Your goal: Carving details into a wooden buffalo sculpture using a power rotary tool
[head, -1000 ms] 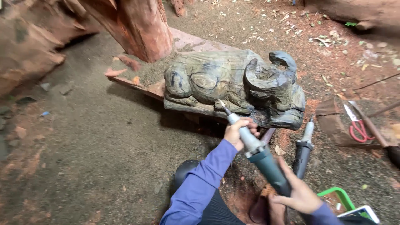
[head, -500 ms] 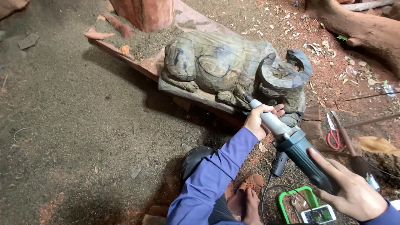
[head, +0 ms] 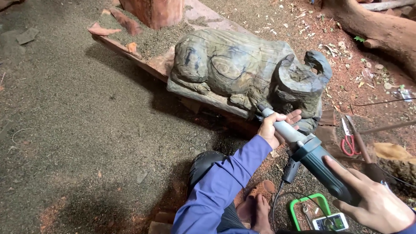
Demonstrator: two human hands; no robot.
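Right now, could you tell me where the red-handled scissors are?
In the head view, the red-handled scissors lie on the ground at the right, just beyond the power tool and right of the wooden carving.

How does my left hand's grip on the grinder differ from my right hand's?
The left hand wraps the slim grey neck near the tip, close against the wooden animal carving; the right hand holds the thick dark rear body of the power tool, away from the carving. The left arm shows a blue sleeve; the right hand sits at the frame's corner, its arm out of view. Both hands grip the same tool.
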